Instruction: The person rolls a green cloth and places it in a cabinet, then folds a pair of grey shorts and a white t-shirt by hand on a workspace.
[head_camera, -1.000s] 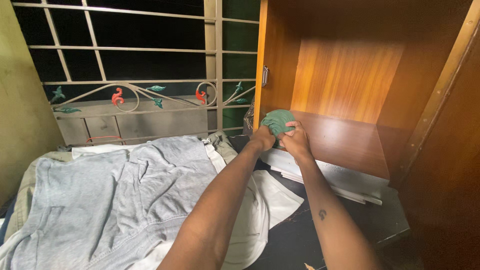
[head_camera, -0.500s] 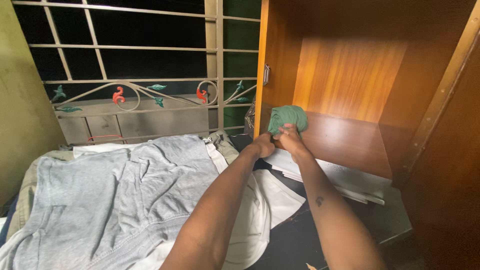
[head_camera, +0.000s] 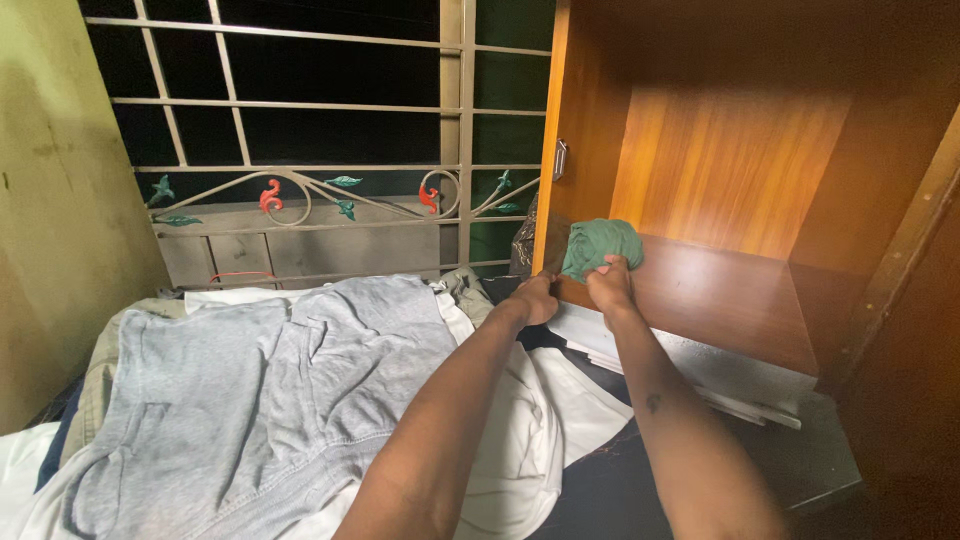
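Note:
A small green cloth bundle (head_camera: 601, 244) rests on the front left corner of a wooden cupboard shelf (head_camera: 735, 305). My right hand (head_camera: 610, 283) grips its lower edge from the front. My left hand (head_camera: 537, 297) sits just left of it at the shelf's front edge, fingers curled; whether it still touches the cloth I cannot tell. Both forearms reach forward from the bottom of the view.
A grey garment (head_camera: 265, 390) lies spread over white cloth (head_camera: 520, 440) on the bed at left. A window grille with red and green metal ornaments (head_camera: 300, 190) stands behind. The cupboard's side wall (head_camera: 575, 130) rises left of the shelf; a dark door (head_camera: 900, 400) stands at right.
The green bundle has been carried up and forward from in front of the shelf edge onto the shelf; my left hand has dropped lower, away from the bundle.

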